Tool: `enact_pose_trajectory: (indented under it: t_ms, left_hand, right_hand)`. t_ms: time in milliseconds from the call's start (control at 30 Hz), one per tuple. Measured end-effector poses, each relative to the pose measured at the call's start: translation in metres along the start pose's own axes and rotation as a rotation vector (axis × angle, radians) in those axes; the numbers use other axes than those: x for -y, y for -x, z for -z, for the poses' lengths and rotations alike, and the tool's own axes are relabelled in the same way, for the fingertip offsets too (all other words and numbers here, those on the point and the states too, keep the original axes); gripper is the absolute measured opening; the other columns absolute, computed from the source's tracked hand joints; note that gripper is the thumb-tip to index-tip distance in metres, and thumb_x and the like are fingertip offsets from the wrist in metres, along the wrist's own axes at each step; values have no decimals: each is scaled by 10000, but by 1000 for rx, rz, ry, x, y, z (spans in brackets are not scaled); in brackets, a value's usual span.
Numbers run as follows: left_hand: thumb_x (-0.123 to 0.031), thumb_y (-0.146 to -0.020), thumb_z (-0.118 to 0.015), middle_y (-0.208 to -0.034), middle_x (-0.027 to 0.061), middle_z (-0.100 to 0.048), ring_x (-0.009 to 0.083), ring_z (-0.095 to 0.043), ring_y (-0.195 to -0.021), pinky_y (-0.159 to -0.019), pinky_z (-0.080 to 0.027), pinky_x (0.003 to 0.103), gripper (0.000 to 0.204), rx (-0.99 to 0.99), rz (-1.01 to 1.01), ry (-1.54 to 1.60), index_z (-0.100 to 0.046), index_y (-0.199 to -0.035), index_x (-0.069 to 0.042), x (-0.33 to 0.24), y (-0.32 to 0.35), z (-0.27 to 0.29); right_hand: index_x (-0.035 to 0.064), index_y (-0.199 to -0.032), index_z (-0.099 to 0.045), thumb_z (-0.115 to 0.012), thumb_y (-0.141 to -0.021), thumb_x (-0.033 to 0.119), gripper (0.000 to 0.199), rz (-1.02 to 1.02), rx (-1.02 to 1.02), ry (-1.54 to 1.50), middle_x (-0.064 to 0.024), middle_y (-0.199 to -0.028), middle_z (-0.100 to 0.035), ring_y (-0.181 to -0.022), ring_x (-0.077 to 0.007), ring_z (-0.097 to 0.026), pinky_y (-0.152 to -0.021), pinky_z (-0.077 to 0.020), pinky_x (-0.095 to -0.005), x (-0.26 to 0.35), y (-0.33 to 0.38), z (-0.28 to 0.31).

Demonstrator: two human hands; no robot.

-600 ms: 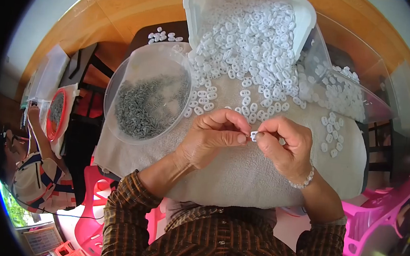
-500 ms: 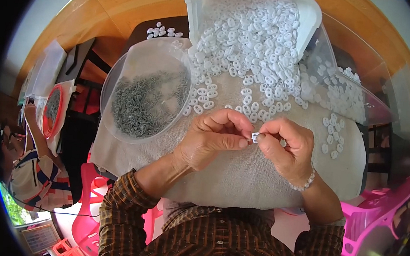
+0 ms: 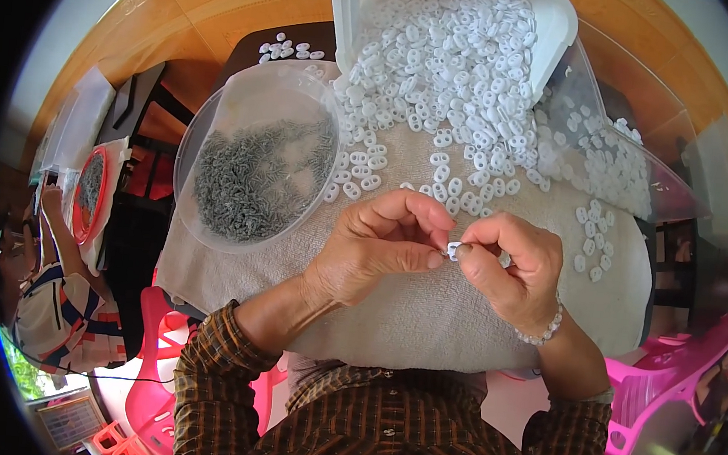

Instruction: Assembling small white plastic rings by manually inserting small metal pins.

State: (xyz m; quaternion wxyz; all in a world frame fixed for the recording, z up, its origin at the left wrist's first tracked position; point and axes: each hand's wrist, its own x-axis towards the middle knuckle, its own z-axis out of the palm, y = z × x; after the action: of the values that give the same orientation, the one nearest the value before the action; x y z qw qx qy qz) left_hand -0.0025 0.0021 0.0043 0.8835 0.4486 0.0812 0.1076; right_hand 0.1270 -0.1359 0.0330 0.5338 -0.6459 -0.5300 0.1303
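Over the near half of the beige towel [image 3: 407, 329], both bare hands meet at the fingertips. Right hand [image 3: 511, 265]: thumb and index finger pinch one small white two-holed piece [image 3: 454, 250]. Left hand [image 3: 380, 237]: thumb and index finger brought close together, just beside the same piece; cannot tell whether they grip anything or touch it. Beaded bracelet [image 3: 543, 325] on the right wrist; brown striped sleeves [image 3: 230, 350] on both arms.

Beyond the hands, loose white pieces [image 3: 461, 184] lie on the towel, thickening into a heap that reaches into a white tub [image 3: 558, 46] tipped toward the person. To the left, a clear round tray [image 3: 267, 104] holds grey screw-like parts [image 3: 243, 192]. To the right, a small loose cluster [image 3: 594, 237] of white pieces lies below a clear bin [image 3: 644, 87].

Farther out: white pieces [image 3: 291, 49] on the dark tabletop [image 3: 311, 33]; pink chairs [image 3: 151, 373] on both sides; at far left, another person's arm [image 3: 60, 233] beside a red-rimmed tray [image 3: 81, 235].
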Motion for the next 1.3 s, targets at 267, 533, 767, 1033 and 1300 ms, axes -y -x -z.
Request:
enact_pose_trajectory:
  t_ms: [267,533,767,1033,1300]
  left_hand:
    - [141,-735,-628,-926,33,-601,120,-572,-887,-808,-485,257,315,-4,3,-4,-592,-995,-33,1,0,1]
    - [139,-735,-628,-929,40,-607,112,-579,-869,-783,-497,246,331,-36,11,-4,-589,-1018,-28,0,1,1]
    - [129,-739,-633,-875,53,-628,115,-609,-796,-728,-521,235,366,-159,-25,-90,-575,-1068,-20,-2,3,-7]
    - [133,-744,-626,-896,68,-635,131,-617,-819,-758,-529,258,378,-208,-80,-139,-566,-1090,-8,5,5,-8]
    - [110,-776,-612,-981,82,-633,155,-616,-894,-845,-516,301,383,-160,-87,-47,-549,-1133,-12,2,5,-10]
  right_hand:
    - [7,-745,-592,-633,-746,22,43,15,10,16,-35,-622,-576,-495,-91,-521,-466,-398,-226,0,0,0]
    - [10,-750,-591,-650,-749,26,61,82,11,83,-41,-623,-575,-489,-96,-525,-457,-397,-225,-1,0,-1]
    - [18,-738,-583,-651,-740,13,68,211,-67,211,-48,-608,-557,-462,-123,-533,-433,-400,-242,-3,1,-6]
    - [10,-750,-573,-628,-762,12,57,176,-70,196,-44,-597,-558,-464,-92,-533,-413,-400,-240,-11,1,-9]
    - [-9,-783,-569,-583,-829,14,53,-259,-76,-283,-11,-617,-569,-478,-40,-509,-423,-411,-177,-4,3,-7]
